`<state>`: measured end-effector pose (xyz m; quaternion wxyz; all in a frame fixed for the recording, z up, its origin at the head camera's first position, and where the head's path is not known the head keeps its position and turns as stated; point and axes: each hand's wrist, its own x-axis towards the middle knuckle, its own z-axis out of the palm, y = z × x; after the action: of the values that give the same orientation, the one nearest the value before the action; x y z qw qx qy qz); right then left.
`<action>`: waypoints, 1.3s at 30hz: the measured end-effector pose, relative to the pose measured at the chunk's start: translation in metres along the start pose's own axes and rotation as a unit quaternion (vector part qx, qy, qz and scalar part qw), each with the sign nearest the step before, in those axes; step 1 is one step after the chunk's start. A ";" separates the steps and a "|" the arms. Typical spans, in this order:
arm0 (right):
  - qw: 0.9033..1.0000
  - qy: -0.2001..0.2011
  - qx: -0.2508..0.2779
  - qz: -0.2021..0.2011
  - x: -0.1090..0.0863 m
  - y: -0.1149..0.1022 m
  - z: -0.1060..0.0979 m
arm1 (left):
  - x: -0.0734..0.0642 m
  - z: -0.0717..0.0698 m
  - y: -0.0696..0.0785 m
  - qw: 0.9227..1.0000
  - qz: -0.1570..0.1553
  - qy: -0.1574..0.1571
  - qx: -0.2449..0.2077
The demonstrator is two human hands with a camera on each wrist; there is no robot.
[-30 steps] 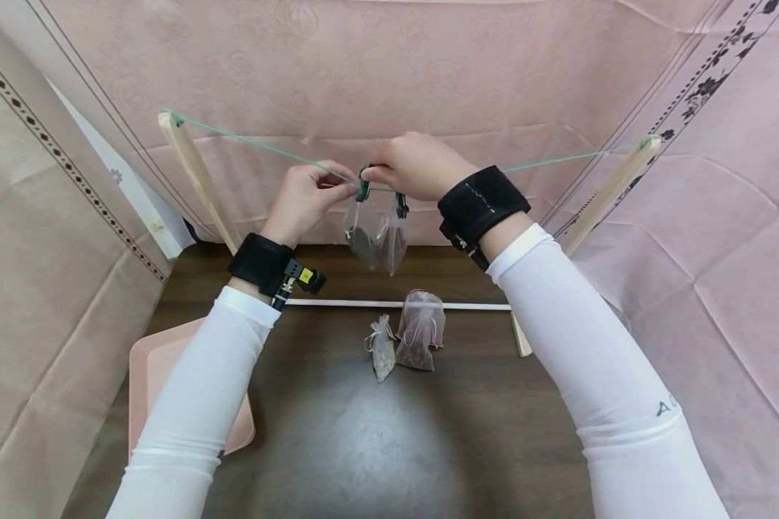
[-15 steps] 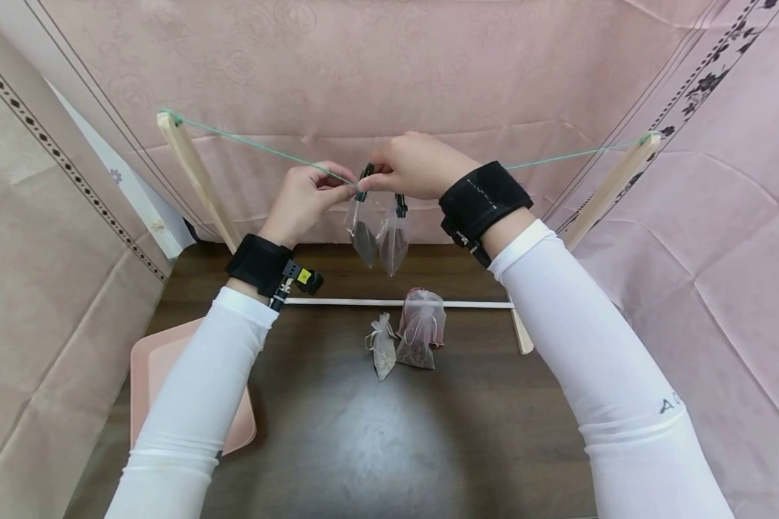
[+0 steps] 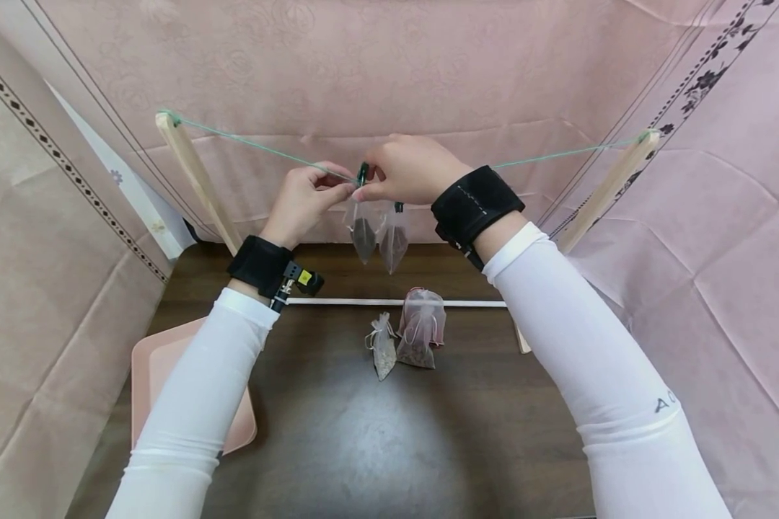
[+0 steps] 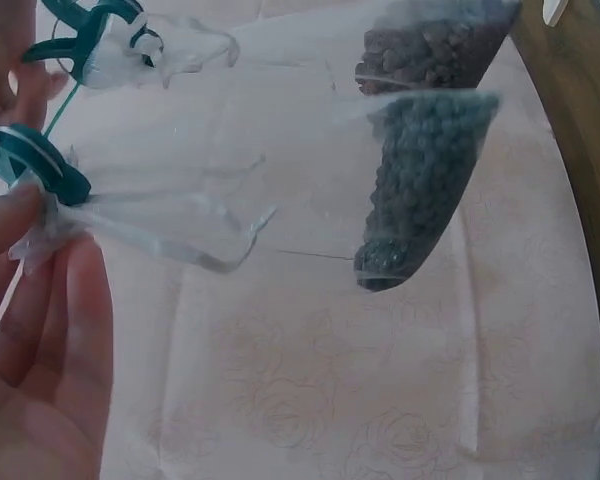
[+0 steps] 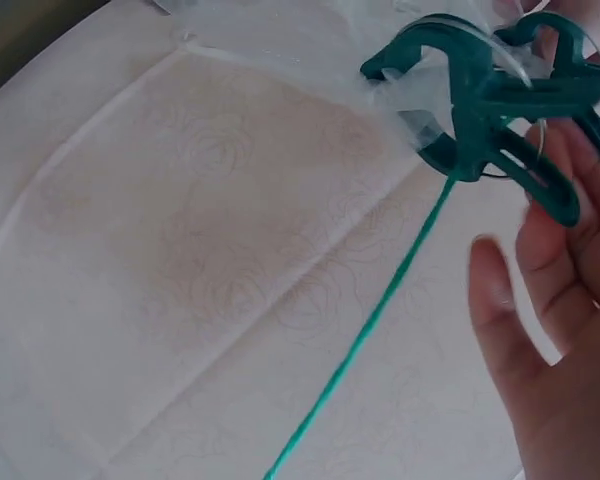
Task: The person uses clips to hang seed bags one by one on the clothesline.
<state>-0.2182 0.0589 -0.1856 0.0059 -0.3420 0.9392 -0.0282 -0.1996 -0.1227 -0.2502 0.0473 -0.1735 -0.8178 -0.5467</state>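
1. The left bag (image 3: 363, 239), clear and partly filled with dark pellets, is hung just below the green cord (image 3: 247, 141), between the two hands and above the table (image 3: 370, 461).
2. Its gathered top is pinched between the thumb and fingers of the left hand (image 3: 304, 196), just beside the green left clip (image 3: 363, 173).
3. The right hand (image 3: 412, 169) is placed across the cord, close by that clip. In the right wrist view its thumb is held apart from its curved fingers; whether the clip is gripped by them cannot be told.
4. A second pellet-filled bag, the right bag (image 3: 394, 249), is suspended just beside the first, its top nipped by the right clip (image 5: 470, 95).
5. The cord is strung between the left post (image 3: 197, 176) and the right post (image 3: 610, 191), both wooden.
6. On the table, a white rod (image 3: 344, 303) is laid crosswise; near it are seen a small pouch (image 3: 383, 351) and larger pouches (image 3: 422, 331), overlapped.
7. The pink tray (image 3: 169, 353) is partly covered from sight by the left sleeve (image 3: 188, 404).
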 end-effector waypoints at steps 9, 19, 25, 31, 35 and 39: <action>0.999 0.027 -0.011 0.020 -0.003 0.004 0.005 | 0.000 0.009 -0.015 0.998 0.001 0.001 -0.056; 0.992 0.128 -0.008 0.008 -0.029 0.005 0.013 | -0.017 0.009 -0.027 0.998 0.029 0.012 -0.047; 0.962 0.269 0.000 -0.041 -0.059 -0.004 0.032 | -0.043 0.010 -0.037 0.998 0.027 0.056 0.022; 0.932 0.357 0.037 -0.046 -0.101 -0.013 0.075 | -0.083 0.015 -0.074 0.983 0.030 0.093 0.156; 0.931 0.359 0.059 0.002 -0.132 -0.014 0.118 | -0.114 0.022 -0.091 0.976 0.013 0.087 0.201; 0.939 0.329 0.080 0.052 -0.156 -0.017 0.163 | -0.142 0.030 -0.106 0.973 -0.009 0.080 0.214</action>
<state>-0.0833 0.1379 -0.3484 -0.2748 -0.2623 0.9000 -0.2138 -0.0995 -0.1650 -0.3931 0.1440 -0.1073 -0.9111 -0.3711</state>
